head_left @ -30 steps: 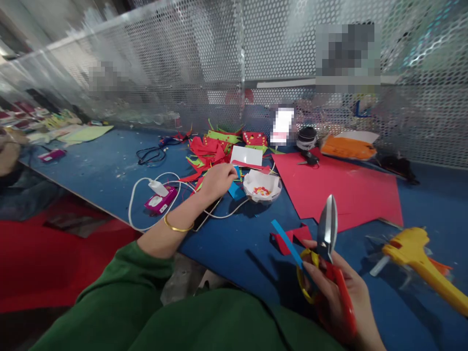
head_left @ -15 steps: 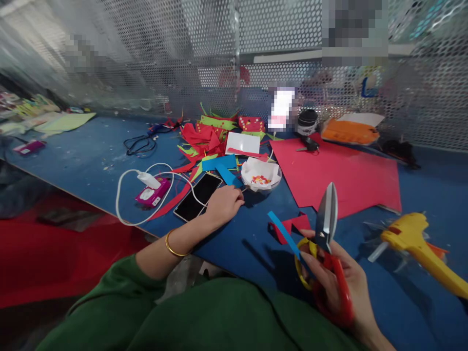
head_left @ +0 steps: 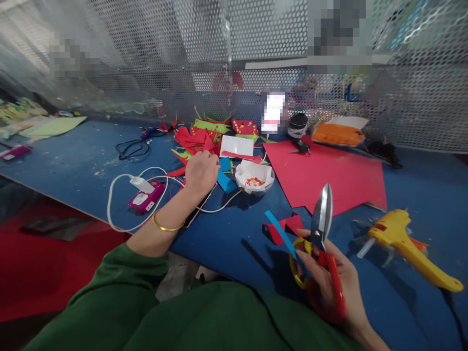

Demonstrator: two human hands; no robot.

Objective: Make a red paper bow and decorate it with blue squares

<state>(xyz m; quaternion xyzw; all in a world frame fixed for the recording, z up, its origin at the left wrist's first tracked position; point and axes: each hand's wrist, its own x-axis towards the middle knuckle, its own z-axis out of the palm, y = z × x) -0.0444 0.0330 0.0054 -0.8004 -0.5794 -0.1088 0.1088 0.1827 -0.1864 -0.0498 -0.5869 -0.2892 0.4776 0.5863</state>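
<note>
My right hand [head_left: 334, 278] is closed round red-handled scissors [head_left: 321, 219], blades pointing up, and also pinches a thin blue paper strip [head_left: 280, 228]. A yellow ring [head_left: 294, 273] is at the same fingers. Folded red paper [head_left: 288, 226] lies on the table just beyond. My left hand [head_left: 202, 173] is over the near side of a pile of red and green paper scraps [head_left: 195, 139], beside blue paper pieces [head_left: 225, 181]. Its fingers curl down, and what is under them is hidden. The black phone below is mostly covered by my wrist.
A bowl lined with white paper [head_left: 260, 171] holds small bits. Red sheets [head_left: 329, 175] lie behind the scissors. A yellow glue gun [head_left: 413, 248] sits at the right, a purple power adapter [head_left: 146, 197] with looping white cable at the left.
My left hand has moved up and left, from beside the bowl to the scrap pile, uncovering more white cable. The view has shifted slightly; my right hand still holds the scissors and strip.
</note>
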